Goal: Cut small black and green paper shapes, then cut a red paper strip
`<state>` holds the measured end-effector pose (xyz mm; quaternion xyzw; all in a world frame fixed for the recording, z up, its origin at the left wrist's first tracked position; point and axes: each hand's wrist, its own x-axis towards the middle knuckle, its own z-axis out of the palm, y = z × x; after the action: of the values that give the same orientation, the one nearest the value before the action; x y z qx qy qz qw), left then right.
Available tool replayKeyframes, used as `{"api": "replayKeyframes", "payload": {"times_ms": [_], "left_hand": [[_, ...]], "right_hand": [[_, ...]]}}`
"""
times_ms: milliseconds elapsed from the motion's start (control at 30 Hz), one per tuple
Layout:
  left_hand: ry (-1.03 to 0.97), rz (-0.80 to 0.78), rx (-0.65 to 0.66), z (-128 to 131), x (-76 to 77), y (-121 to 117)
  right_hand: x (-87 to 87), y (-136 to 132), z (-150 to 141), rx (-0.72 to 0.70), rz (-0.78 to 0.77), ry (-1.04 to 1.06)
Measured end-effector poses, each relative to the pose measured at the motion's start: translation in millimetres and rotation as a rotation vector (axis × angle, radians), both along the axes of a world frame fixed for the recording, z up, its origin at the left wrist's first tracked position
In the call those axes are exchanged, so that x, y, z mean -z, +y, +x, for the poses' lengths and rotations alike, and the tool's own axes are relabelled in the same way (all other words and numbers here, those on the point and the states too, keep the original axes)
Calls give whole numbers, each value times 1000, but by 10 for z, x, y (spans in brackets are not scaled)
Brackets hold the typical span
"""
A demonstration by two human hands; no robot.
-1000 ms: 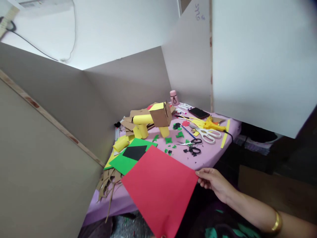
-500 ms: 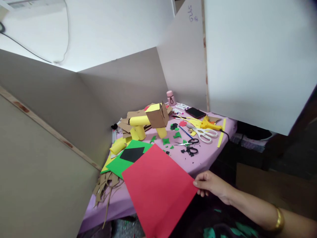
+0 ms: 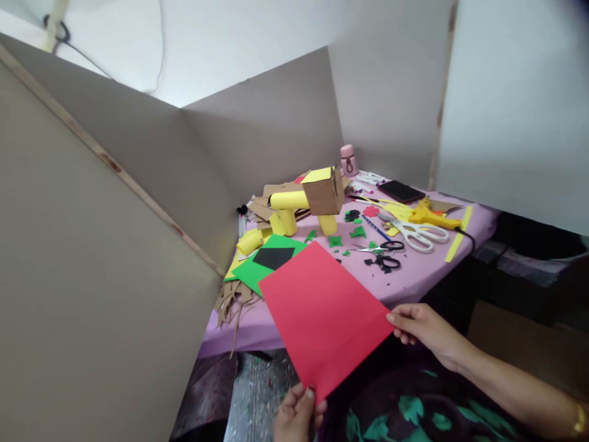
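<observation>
A red sheet of paper [image 3: 324, 313] is held up over the near edge of the table. My right hand [image 3: 416, 328] pinches its right corner between thumb and fingers. At the bottom corner, my left hand [image 3: 300, 411] grips the sheet, thumb on top. Behind it lie green paper [image 3: 246, 268] and a black paper piece [image 3: 273, 258], partly covered by the red sheet in this view. Farther back stands a model of yellow paper tubes [image 3: 289, 200] with a cardboard box [image 3: 322, 195] at its right end.
Black-handled scissors [image 3: 391, 245], white-handled scissors [image 3: 423, 236], a yellow glue gun [image 3: 432, 217], a phone [image 3: 401, 191] and a pink bottle [image 3: 348, 162] lie or stand on the pink-covered table [image 3: 414, 270]. Cardboard scraps [image 3: 232, 301] hang at the left edge. Grey partition panels [image 3: 271, 123] surround it.
My left hand has come into view at the sheet's bottom corner. The whole scene has shifted right and slightly up in view. My right hand keeps its pinch on the right corner.
</observation>
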<state>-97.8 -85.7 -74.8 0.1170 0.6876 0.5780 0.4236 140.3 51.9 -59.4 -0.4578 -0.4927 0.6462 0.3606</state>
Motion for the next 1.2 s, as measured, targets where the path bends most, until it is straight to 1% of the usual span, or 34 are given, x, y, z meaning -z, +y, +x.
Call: {"api": "replayKeyframes", "payload": {"times_ms": [100,267,433,567,667,767,967,1133,1200], "left_hand": [[-24,51,-26,38,1,-21],[-108,170,-23,85,-36,-59],[-183,125,-27,89,-35,-65],[-206,99,-34,107,-30,-62],[-177,131,-53,98,-66,-55],[-131,192,-55,36,-128,-29],[-20,291,-73,-174,-261,131],[89,375,-65,-372,-372,413],[154,390,-34,-455,-397,533]], "right_hand": [[27,-3,18,-3,-10,-7],[46,3,44,2,-12,-20],[56,16,62,8,-5,-22],[44,15,67,16,-3,-24],[-1,12,62,15,6,-25],[-69,15,36,11,27,-15],[-199,110,-129,-20,101,9],[-332,351,-300,-56,205,17],[-380,451,-346,-90,253,14]]}}
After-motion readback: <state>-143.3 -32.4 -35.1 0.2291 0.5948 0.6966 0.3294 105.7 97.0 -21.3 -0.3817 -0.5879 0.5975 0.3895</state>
